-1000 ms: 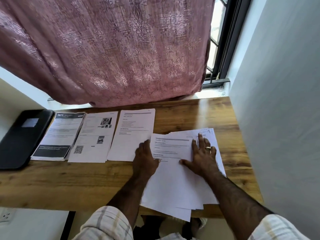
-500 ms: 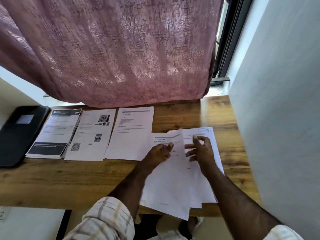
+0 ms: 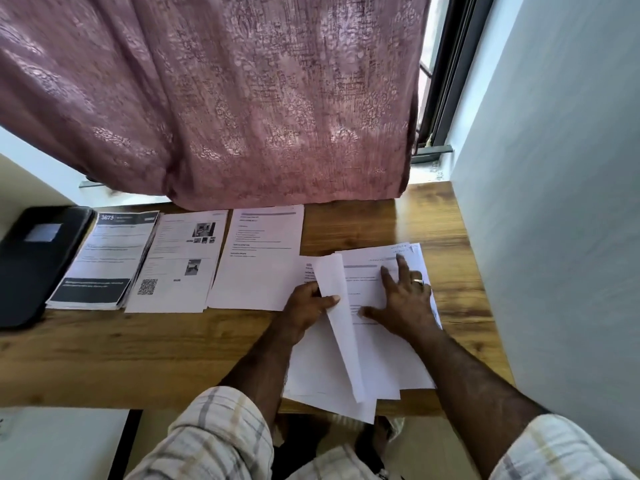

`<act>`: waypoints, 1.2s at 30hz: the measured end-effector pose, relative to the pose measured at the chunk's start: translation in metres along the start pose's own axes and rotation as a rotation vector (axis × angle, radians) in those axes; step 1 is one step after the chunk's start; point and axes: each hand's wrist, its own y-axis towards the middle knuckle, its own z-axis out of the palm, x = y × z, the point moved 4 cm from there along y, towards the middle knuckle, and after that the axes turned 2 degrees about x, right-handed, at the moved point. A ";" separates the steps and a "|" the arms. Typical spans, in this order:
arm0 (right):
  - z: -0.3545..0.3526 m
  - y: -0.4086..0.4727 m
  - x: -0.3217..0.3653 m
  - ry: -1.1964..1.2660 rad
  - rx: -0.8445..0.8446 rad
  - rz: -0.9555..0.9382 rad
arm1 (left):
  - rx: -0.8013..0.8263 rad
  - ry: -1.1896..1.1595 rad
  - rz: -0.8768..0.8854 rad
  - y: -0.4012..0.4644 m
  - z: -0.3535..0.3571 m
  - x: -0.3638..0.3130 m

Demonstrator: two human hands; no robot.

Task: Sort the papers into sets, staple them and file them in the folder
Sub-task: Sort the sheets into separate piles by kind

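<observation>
The left hand [image 3: 306,304] pinches a lifted white paper sheet [image 3: 341,327]; the right hand [image 3: 403,299] lies flat, fingers spread, on the loose white paper pile [image 3: 384,362] at the wooden tabletop's [image 3: 138,355] near edge.

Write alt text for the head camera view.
A person's left hand lifts a sheet off a loose paper pile that the right hand presses flat on a wooden table. Three sorted stacks and a black folder lie to the left.

Head view, downward over desk [image 3: 415,216]
</observation>
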 end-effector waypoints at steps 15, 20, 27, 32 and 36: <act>0.005 -0.013 0.028 0.041 -0.050 -0.037 | -0.116 0.250 0.295 -0.001 -0.013 0.015; -0.001 -0.026 0.031 0.310 -0.203 0.018 | -0.106 0.301 0.381 -0.006 -0.018 0.009; -0.001 -0.058 0.032 1.293 -0.263 0.418 | 0.048 -0.052 0.308 -0.009 -0.023 0.013; -0.004 -0.073 0.061 1.135 -0.088 0.131 | 0.093 -0.273 0.143 -0.020 -0.017 -0.005; 0.000 -0.069 0.063 1.171 0.005 0.087 | 0.083 -0.321 0.170 -0.021 -0.017 -0.008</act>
